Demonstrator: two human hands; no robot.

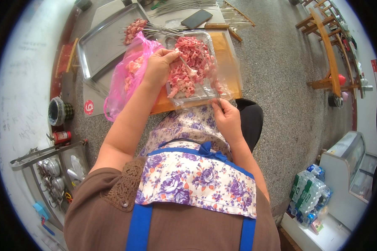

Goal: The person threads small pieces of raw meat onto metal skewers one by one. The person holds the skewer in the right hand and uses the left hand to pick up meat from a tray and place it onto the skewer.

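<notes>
My left hand (161, 65) pinches a small pale piece of meat (177, 51) at the upper end of a thin metal skewer (184, 63). Lower on that skewer sits another piece of meat (192, 73). Thin skewers are gripped in my right hand (226, 117), near the front edge of a tray (211, 42) lined with clear plastic. Small chunks of raw meat (191, 47) fill much of this tray. Beside my left forearm lies a pink plastic bag (116, 91) with paler meat inside. Loaded meat skewers (135, 29) rest beyond the bag.
A large metal tray (97, 47) lies at the far left of the table. Bare skewers (185, 8) and a phone (197, 18) are at the back. The meat tray stands on a wooden board (224, 53). Wooden benches (325, 47) and bottle packs (306, 191) are off to the right.
</notes>
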